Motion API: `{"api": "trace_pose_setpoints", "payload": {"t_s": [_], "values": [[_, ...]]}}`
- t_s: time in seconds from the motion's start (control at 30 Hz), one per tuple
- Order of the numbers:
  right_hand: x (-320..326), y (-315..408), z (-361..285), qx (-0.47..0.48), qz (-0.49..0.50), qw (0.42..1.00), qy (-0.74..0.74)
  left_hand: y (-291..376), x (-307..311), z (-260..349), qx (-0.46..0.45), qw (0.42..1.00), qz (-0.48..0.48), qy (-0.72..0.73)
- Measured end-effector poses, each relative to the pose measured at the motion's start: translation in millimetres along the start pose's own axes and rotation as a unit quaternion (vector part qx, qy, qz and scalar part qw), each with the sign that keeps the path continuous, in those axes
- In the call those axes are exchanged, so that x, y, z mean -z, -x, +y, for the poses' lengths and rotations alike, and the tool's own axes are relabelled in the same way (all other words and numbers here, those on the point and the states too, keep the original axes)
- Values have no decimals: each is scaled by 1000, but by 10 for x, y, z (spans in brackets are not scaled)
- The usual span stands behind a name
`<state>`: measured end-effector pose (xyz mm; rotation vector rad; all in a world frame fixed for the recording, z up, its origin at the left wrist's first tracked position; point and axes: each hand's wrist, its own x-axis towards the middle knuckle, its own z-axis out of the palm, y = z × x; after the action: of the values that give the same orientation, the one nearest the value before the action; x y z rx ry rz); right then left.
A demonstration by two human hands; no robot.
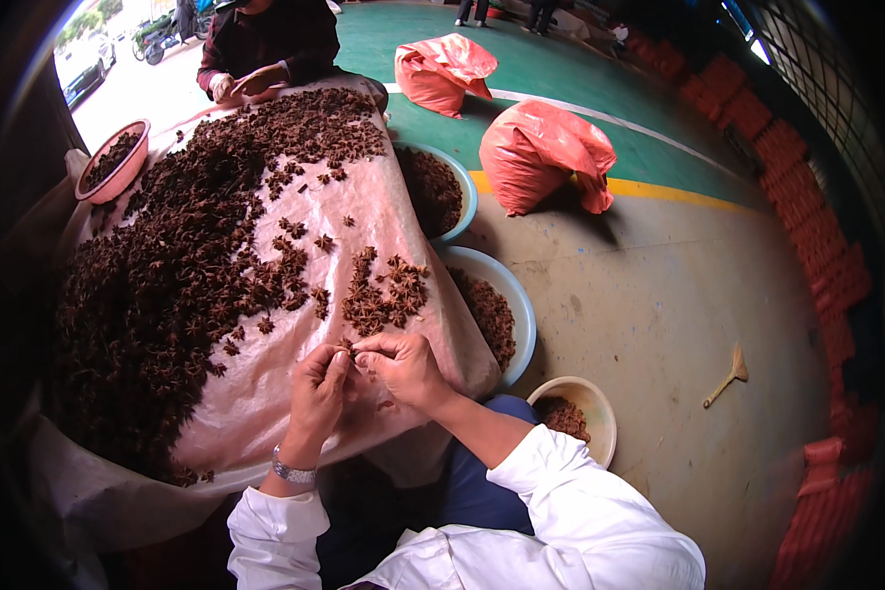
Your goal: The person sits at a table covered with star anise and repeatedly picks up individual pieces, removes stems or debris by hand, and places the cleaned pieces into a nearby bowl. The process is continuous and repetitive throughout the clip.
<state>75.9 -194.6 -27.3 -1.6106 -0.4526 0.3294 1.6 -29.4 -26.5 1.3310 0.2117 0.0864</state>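
My left hand (319, 387) and my right hand (405, 366) meet over the near part of a table covered with a pale pink plastic sheet (265, 376). Between their fingertips is one star anise pod (349, 346), pinched from both sides and partly hidden. Just beyond my hands lies a small cluster of star anise (383, 291). A large dark heap of star anise (169, 287) covers the left side of the sheet and stretches to the far end. A few single pods (324, 242) lie scattered between the heap and the cluster.
Two blue basins (525, 317) and a cream bowl (606, 420) with brown pieces stand along the table's right side. A pink basket (129, 173) sits at the left edge. Another person (273, 44) is at the far end. Red sacks (535, 151) and a small broom (726, 376) are on the floor.
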Motion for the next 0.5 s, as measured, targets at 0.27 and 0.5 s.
{"api": "trace_pose_setpoints", "payload": {"t_s": [0.27, 0.5], "values": [[29, -33, -16, -6, -25, 997, -70, 77, -24, 87, -16, 997, -1, -74], [9, -40, -44, -26, -31, 993, -113, -26, -65, 151, -41, 982, 20, -185]]}}
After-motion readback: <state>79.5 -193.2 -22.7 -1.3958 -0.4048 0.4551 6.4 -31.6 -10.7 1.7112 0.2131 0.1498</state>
